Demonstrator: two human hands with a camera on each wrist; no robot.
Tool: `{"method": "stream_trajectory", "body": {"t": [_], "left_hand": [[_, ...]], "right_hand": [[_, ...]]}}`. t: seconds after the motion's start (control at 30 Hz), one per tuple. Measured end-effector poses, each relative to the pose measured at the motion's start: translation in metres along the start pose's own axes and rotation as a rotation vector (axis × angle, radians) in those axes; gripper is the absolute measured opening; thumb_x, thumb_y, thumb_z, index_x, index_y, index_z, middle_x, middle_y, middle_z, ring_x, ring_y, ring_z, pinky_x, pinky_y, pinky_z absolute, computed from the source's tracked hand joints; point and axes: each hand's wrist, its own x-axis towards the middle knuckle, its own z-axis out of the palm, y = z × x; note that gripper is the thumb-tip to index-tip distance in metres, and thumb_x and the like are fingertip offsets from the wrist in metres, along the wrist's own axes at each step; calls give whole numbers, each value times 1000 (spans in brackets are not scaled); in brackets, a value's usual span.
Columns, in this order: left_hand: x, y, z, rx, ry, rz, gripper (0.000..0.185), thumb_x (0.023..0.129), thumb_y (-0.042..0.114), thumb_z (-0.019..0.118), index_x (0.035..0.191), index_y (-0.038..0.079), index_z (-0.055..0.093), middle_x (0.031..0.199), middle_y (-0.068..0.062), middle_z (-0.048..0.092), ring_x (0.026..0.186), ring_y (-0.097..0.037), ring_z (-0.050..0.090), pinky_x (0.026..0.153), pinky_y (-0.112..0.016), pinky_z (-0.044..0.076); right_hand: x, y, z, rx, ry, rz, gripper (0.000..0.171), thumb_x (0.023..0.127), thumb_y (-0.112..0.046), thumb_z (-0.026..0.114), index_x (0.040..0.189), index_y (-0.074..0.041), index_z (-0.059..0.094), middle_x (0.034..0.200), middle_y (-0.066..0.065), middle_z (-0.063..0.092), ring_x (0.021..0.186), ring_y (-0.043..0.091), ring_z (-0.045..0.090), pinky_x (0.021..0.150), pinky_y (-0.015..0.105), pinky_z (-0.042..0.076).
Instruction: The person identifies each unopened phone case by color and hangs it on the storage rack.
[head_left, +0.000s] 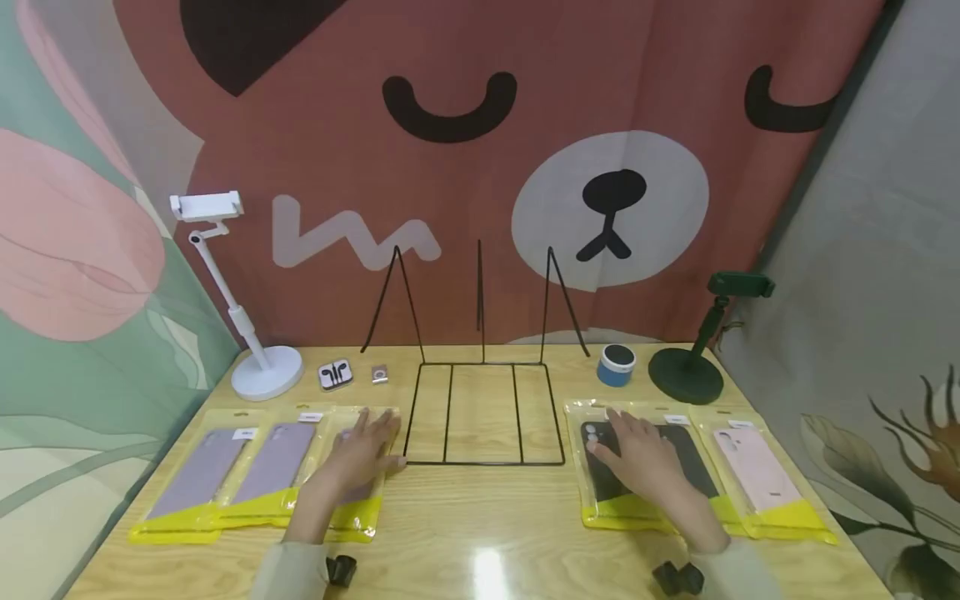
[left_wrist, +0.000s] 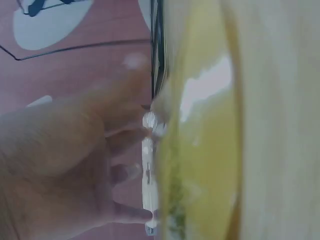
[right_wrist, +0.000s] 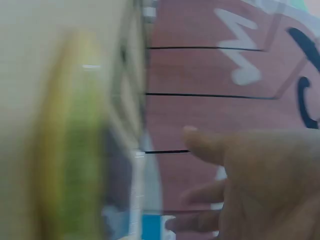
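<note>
My left hand [head_left: 360, 454] rests with spread fingers on the rightmost of several packaged purple phone cases at the left. Two more purple phone cases, one [head_left: 197, 475] at the far left and one [head_left: 276, 462] beside it, lie in clear and yellow pouches. On the right, my right hand [head_left: 641, 454] lies over a packaged black phone case [head_left: 692, 458], fingers extended. A packaged pink phone case [head_left: 757, 468] is to its right. In the left wrist view the fingers [left_wrist: 125, 142] reach toward the yellow pouch [left_wrist: 207, 150]; the right wrist view shows loosely extended fingers [right_wrist: 205, 145].
Between the hands stands a black wire rack [head_left: 483, 462] with upright prongs. Behind are a white phone stand [head_left: 266, 372], boxed earphones [head_left: 334, 375], a small silver item [head_left: 379, 374], a blue-and-white round jar [head_left: 616, 367] and a dark green phone stand [head_left: 686, 375]. A printed curtain hangs behind the table.
</note>
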Motion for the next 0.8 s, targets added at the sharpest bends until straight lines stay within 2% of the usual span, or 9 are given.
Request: {"method": "stream_trajectory", "body": {"t": [0.1, 0.23, 0.4, 0.57, 0.8], "left_hand": [[-1, -1, 1, -7, -9, 13, 64, 91, 35, 65, 143, 4, 44, 153, -16, 33, 141, -48, 14, 99, -78, 16], [1, -1, 0, 17, 8, 26, 62, 91, 32, 66, 143, 5, 45, 153, -12, 34, 142, -45, 15, 100, -76, 19], [3, 2, 1, 29, 4, 45, 62, 90, 31, 67, 142, 6, 46, 152, -10, 36, 143, -43, 16, 100, -77, 20], [4, 4, 4, -9, -5, 31, 59, 89, 28, 68, 141, 7, 49, 150, -10, 40, 143, -43, 16, 99, -78, 16], [6, 8, 9, -53, -27, 16, 54, 89, 26, 68, 139, 11, 52, 149, -8, 41, 143, -43, 15, 100, -78, 13]], "right_hand": [[-5, 3, 13, -63, -22, 49, 76, 92, -51, 58, 134, 12, 45, 134, 35, 45, 123, 56, 38, 91, 71, 36], [-7, 2, 22, -97, -50, 71, 81, 89, -54, 60, 130, 15, 48, 132, 36, 46, 124, 55, 37, 92, 72, 34], [-10, -3, 23, -120, -49, 71, 86, 83, -59, 64, 129, 12, 50, 123, 36, 53, 117, 54, 44, 88, 71, 37], [-11, -4, 22, -141, -37, 75, 83, 81, -60, 67, 129, 7, 53, 118, 33, 58, 113, 55, 47, 86, 71, 39], [-11, -5, 24, -96, -42, 112, 81, 79, -53, 73, 130, 7, 53, 118, 32, 58, 108, 57, 49, 81, 66, 46]]}}
